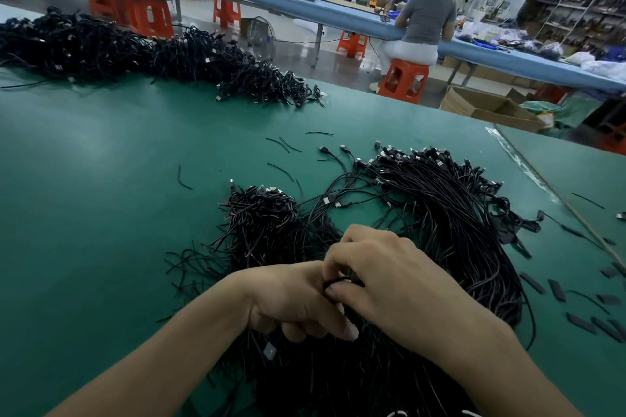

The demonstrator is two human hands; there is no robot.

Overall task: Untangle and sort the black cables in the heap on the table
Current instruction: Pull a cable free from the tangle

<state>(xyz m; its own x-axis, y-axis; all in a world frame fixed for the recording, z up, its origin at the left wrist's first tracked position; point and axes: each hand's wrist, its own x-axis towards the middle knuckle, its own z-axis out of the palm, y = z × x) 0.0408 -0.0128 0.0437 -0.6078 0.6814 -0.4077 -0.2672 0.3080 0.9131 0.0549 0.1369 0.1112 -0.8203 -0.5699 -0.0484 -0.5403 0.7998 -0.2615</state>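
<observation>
Left hand (298, 301): fingers curled down into the near heap (457, 220) of black cables, gripping a bunch of strands, probably to anchor the tangle. Between the hands: one cable loop (338, 281), raised just clear of the mass. Right hand (399, 284): thumb and forefinger pinching that loop, probably to draw a single cable free.

Near heap spread from under the wrists toward the right, with plug ends fanned along its far edge, seemingly already aligned, and a knot of stripped ends (261, 217) at its left. Sorting judged far from complete.

Green matte table (101, 196), strewn with short offcuts (184, 178) at centre and flat black pieces (556, 291) at right, with a second heap (101, 47) at far left.

Beyond: orange stools (149, 15), a long blue table (338, 15), a seated person (428, 13) facing away, cardboard boxes (487, 108), shelving (569, 10).
</observation>
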